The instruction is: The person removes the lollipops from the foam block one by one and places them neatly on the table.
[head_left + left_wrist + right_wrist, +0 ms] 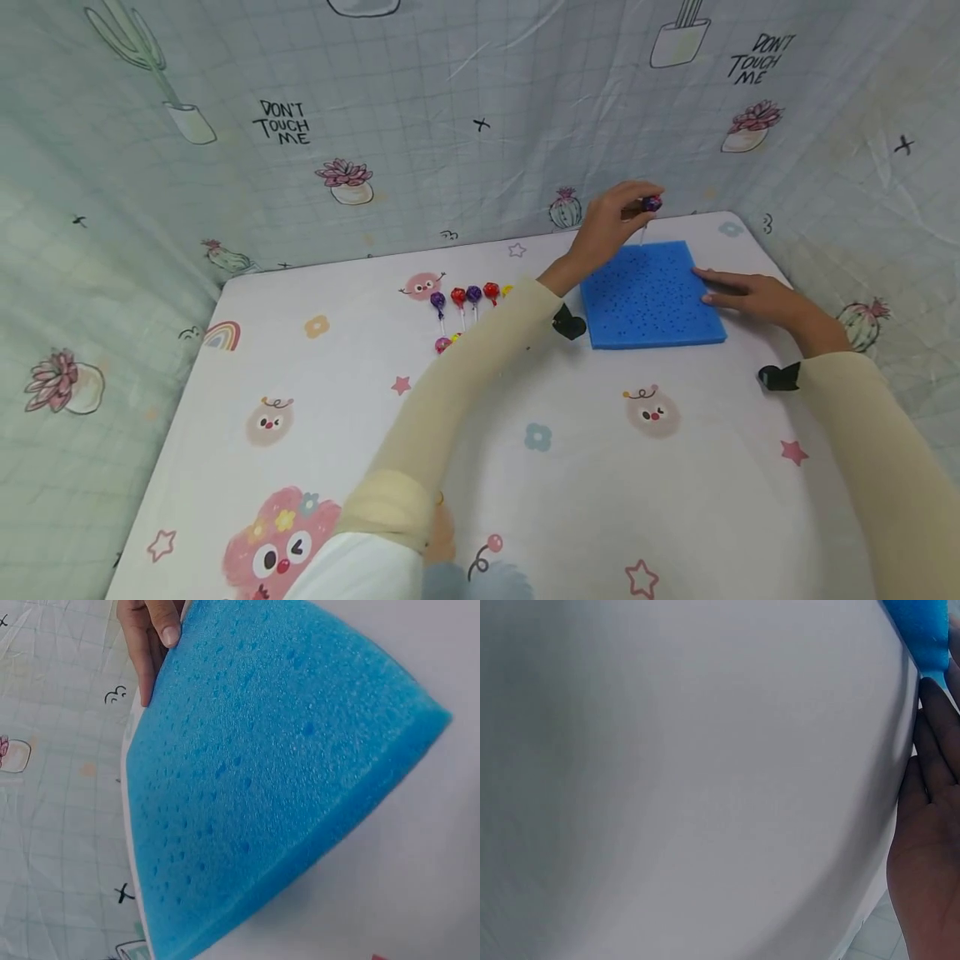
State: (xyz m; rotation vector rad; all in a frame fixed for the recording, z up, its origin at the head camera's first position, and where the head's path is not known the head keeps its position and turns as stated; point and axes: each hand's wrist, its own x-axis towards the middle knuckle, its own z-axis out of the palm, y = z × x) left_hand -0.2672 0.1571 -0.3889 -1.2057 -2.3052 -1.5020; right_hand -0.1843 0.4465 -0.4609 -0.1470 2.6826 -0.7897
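At the far edge of a blue foam block (645, 292), my left hand (611, 221) pinches a lollipop (652, 203) by its dark, shiny wrapped head. The white stick (642, 235) points down toward the foam; whether its tip is in the foam cannot be told. My right hand (757, 298) rests against the block's right edge with its fingers straight. In the right wrist view, the long fingers of that hand (934, 840) lie beside a corner of the foam. Small holes dot the foam's top (232, 765) in the left wrist view.
Left of the foam lie several wrapped lollipops, among them a purple one (438, 300), a red one (491, 290) and a pink one (443, 344); the left sleeve (480, 358) covers part of this group. A patterned cloth (420, 83) hangs behind the white table (585, 517).
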